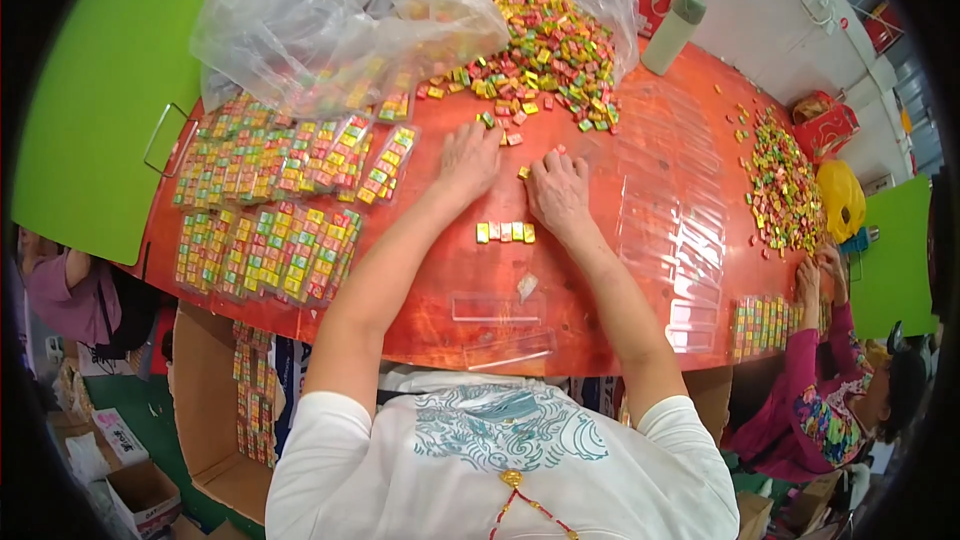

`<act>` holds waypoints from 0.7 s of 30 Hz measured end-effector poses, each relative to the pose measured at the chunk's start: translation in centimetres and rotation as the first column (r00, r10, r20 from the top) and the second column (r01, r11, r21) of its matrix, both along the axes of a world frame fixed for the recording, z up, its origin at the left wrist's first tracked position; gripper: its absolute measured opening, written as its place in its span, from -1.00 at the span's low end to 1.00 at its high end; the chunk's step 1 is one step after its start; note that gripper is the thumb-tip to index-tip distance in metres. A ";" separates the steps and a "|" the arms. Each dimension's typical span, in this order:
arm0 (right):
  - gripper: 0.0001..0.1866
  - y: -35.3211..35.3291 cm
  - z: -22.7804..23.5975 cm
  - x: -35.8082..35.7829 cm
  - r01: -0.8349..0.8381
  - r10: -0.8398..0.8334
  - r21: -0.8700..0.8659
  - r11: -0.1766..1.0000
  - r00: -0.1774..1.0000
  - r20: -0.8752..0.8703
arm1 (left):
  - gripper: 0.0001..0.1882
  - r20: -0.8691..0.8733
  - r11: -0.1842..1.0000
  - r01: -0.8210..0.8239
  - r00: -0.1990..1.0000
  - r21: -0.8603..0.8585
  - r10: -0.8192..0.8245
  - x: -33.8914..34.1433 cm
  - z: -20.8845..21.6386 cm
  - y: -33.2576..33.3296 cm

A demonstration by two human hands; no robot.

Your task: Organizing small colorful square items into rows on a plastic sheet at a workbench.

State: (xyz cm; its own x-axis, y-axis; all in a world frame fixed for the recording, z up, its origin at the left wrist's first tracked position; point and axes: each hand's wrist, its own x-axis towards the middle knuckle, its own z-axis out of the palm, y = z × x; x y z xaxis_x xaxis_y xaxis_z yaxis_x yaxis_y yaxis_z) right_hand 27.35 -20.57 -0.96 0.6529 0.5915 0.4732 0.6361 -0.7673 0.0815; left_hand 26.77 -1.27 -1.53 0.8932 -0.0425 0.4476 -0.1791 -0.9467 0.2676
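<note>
On the red table, my left hand [470,158] reaches toward the loose small wrapped candies, its fingers bent down. A green and yellow candy [487,120] shows at its fingertips. Beside it, my right hand [558,188] is curled with fingertips down, and a yellow wrapped candy [524,172] sits against its thumb side. Between my forearms lies a short straight row of wrapped candies [506,232]. Farther off spreads a large heap of candies [550,50] in red, yellow and green. What lies under my fingers is mostly hidden.
Filled clear trays [270,250] are stacked at left beneath a crumpled plastic bag [330,20]. Empty clear trays [670,210] lie at right; two more [495,308] lie nearer. A bottle [675,32] stands behind. At far right, a co-worker's hands [815,275] are near another candy heap [785,185].
</note>
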 end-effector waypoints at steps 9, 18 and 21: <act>-0.79 -4.9 1.4 -6.8 0.061 -0.055 0.043 0.997 0.989 -0.135 | -0.71 -0.075 0.993 0.009 0.997 0.114 0.000 3.1 -0.9 -0.6; -0.78 -4.9 1.1 -8.0 0.057 -0.034 0.109 0.992 0.978 -0.204 | -0.80 -0.074 0.994 -0.061 0.995 0.092 0.068 -2.9 -0.7 1.6; -0.77 -4.8 0.8 -7.4 0.060 -0.044 0.078 0.995 0.981 -0.190 | -0.81 -0.109 0.991 -0.098 0.988 0.093 0.108 -5.4 -0.1 2.0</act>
State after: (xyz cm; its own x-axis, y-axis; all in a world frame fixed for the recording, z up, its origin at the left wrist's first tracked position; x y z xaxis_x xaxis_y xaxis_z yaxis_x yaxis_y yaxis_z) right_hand 19.90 -25.35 -0.16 0.7636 0.5181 0.3854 0.5930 -0.7989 -0.1009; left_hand 21.37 0.71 -1.65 0.9397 0.0182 0.3415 -0.0525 -0.9791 0.1965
